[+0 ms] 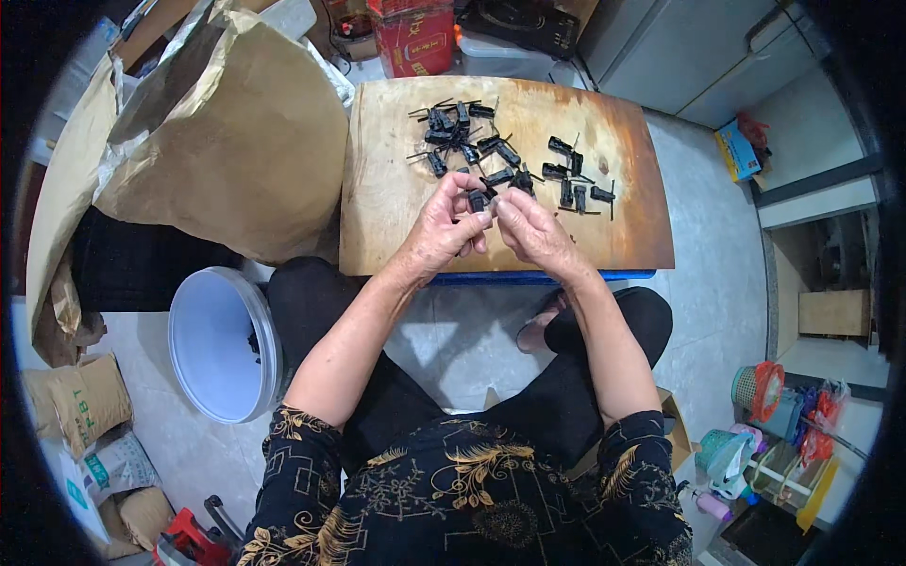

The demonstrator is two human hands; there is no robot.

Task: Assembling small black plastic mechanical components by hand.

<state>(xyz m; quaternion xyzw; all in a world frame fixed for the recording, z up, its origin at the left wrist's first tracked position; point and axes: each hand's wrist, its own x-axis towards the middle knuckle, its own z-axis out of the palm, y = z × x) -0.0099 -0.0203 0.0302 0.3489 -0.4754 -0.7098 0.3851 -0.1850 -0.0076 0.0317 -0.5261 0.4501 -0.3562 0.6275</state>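
Observation:
A small black plastic part (478, 201) is pinched between the thumb and fingers of my left hand (442, 226), above the near half of a wooden board (387, 141). Close beside it, my right hand (538, 231) has its thumb and fingertips pressed together; whatever they grip is hidden. Beyond my hands lies a loose pile of similar black parts (439, 137) with thin stick-like stems. A smaller group of these black parts (579, 196) is spread to the right on the same board.
A large brown paper sack (236, 141) stands open left of the board. Below it is a white bucket (219, 344) with a few black bits inside. A red box (413, 42) sits behind the board. Baskets and bags (727, 457) crowd the lower right.

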